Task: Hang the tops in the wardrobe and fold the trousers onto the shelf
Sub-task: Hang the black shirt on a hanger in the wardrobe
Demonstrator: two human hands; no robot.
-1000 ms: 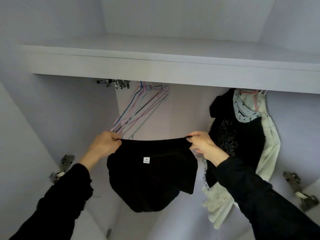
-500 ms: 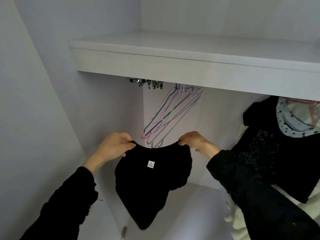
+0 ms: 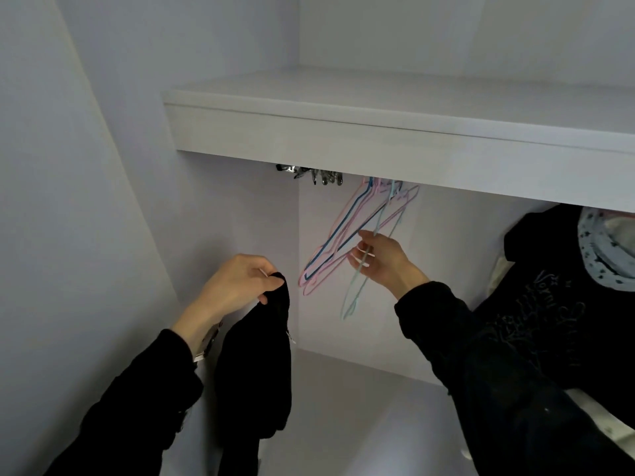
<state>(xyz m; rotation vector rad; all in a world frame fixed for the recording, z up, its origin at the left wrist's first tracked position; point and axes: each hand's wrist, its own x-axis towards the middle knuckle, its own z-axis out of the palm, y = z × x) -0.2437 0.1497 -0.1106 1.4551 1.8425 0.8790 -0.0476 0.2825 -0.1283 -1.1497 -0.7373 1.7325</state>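
The right hand (image 3: 381, 262) has let go of the black top (image 3: 256, 365) and moved up toward 1 o'clock, fingers (image 3: 360, 250) now curled round a pale green hanger (image 3: 357, 290); the top, earlier spread between both hands, now dangles bunched from the left hand (image 3: 240, 283) alone.

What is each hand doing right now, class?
Left hand: grips the black top, which hangs down.
Right hand: fingers curled round the light blue hanger.
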